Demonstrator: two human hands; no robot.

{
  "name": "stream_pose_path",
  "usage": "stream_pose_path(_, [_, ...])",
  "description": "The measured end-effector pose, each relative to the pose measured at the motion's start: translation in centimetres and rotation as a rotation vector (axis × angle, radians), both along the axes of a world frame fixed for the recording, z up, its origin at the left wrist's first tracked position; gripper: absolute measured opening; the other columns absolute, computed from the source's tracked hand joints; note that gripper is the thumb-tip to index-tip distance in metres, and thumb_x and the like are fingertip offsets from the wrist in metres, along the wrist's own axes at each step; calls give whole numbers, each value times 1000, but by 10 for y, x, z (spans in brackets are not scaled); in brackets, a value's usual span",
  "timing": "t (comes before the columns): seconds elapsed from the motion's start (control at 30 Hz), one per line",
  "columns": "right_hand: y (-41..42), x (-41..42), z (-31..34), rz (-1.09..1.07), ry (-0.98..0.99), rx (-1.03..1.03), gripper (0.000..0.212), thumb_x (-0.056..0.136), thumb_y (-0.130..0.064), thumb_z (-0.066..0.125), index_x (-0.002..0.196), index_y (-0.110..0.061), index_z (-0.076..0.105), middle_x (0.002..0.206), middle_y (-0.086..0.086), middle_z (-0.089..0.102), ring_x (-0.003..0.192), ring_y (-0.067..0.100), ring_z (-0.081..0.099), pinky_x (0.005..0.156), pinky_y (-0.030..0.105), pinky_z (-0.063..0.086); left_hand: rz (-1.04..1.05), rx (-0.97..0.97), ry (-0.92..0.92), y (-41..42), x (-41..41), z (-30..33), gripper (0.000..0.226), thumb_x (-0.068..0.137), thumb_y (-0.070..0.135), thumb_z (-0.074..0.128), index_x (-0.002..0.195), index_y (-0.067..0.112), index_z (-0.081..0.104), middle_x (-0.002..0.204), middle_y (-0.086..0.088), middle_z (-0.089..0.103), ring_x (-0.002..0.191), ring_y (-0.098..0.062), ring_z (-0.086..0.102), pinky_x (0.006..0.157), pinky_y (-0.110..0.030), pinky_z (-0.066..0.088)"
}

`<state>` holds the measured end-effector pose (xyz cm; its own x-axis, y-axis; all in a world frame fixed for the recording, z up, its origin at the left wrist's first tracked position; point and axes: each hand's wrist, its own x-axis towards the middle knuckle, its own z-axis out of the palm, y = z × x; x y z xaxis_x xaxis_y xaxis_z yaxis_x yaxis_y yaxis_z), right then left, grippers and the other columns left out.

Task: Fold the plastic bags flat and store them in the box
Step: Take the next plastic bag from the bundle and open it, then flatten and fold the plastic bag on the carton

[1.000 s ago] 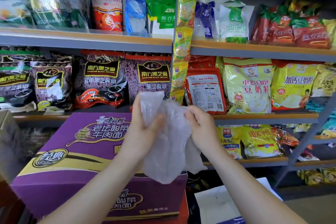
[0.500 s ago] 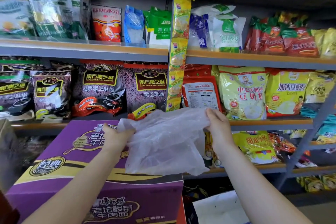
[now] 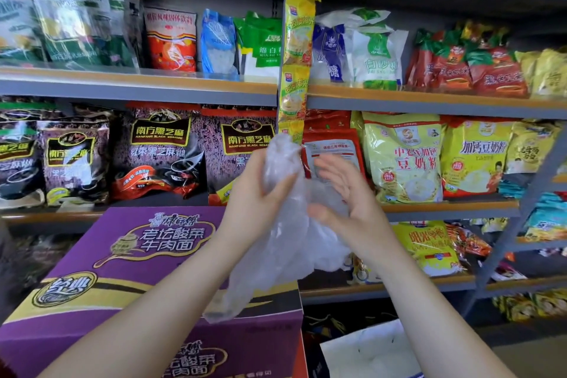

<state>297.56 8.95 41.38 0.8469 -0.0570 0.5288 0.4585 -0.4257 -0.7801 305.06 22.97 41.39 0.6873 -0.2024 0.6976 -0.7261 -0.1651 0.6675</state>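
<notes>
The left hand (image 3: 260, 190) grips the clear plastic bag (image 3: 276, 255) (bunched at its top) above the purple box (image 3: 122, 270); the right hand (image 3: 346, 202) lies against it, fingers straight.

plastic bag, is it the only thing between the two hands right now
Yes, in the head view only the clear plastic bag lies between the left hand and right hand.

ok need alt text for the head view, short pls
Two bare hands work a crumpled clear plastic bag above a closed purple carton: the left hand grips the bag's top, the right hand lies open against its side. Behind them, shop shelves hold packaged foods.
</notes>
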Motion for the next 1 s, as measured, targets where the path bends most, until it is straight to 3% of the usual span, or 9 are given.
stream_pose_path(0.1, [-9,-8,-23,-213,-46,-277,55,59,-60,62,111,-49,46,142,-28,26,132,-13,22,101,1,18,-45,-253,281,-3,13,-2,23,87,35,59,96,16,49,85,1,58,78,0,57,77,-22,47])
stream_pose_path(0.2, [-17,-10,-31,-368,-151,-165,45,67,-55,59,102,-28,63,138,-18,38,126,-11,33,96,1,26,-186,-475,575,-11,16,0,44,88,44,54,118,12,49,109,-14,64,100,-28,64,87,-49,52])
stream_pose_path(0.37, [-51,0,-13,-441,-184,373,19,86,-33,53,91,-19,65,104,-1,62,98,13,58,87,35,46,-536,-489,1009,-34,16,-11,61,78,49,66,122,9,52,121,-16,61,104,-30,63,93,-45,48])
stream_pose_path(0.47, [-71,2,8,-546,-267,398,27,97,-16,43,71,-21,49,70,-7,47,66,2,43,66,26,36,-606,-319,1098,-46,1,-28,44,83,44,57,107,8,59,104,-11,67,81,-19,68,64,-26,55])
stream_pose_path(0.53, [-83,5,18,-627,-287,184,29,98,-11,39,70,-18,44,66,-10,41,59,-3,37,60,21,31,-671,-41,1070,-50,-10,-47,29,89,28,57,112,11,60,106,-6,69,90,-18,68,67,-25,56])
stream_pose_path(0.63, [-100,14,20,-576,-162,-201,24,96,-12,43,73,-11,50,63,-3,48,60,3,42,61,28,34,-487,468,721,-48,-15,-62,47,81,13,63,125,19,48,112,3,61,98,-12,60,86,-29,52])
stream_pose_path(0.73, [-95,18,11,-427,-8,-450,24,93,-25,47,76,-10,56,65,7,54,63,21,50,61,35,39,-325,338,497,-45,-18,-49,65,86,2,54,142,16,25,134,2,38,121,-8,39,98,-20,32])
stream_pose_path(0.87, [-66,19,4,-330,-49,-359,32,94,-28,42,67,-12,44,57,-1,36,53,7,32,54,31,24,-533,152,481,-46,-27,-37,33,90,29,55,122,21,49,117,7,61,103,0,58,88,-20,47])
stream_pose_path(1.0, [-54,22,9,-370,-91,-52,31,100,-14,35,69,-19,35,62,-6,31,53,1,30,53,21,25,-295,363,301,-36,-24,-61,35,81,46,60,102,19,53,94,4,65,87,-10,62,78,-31,50])
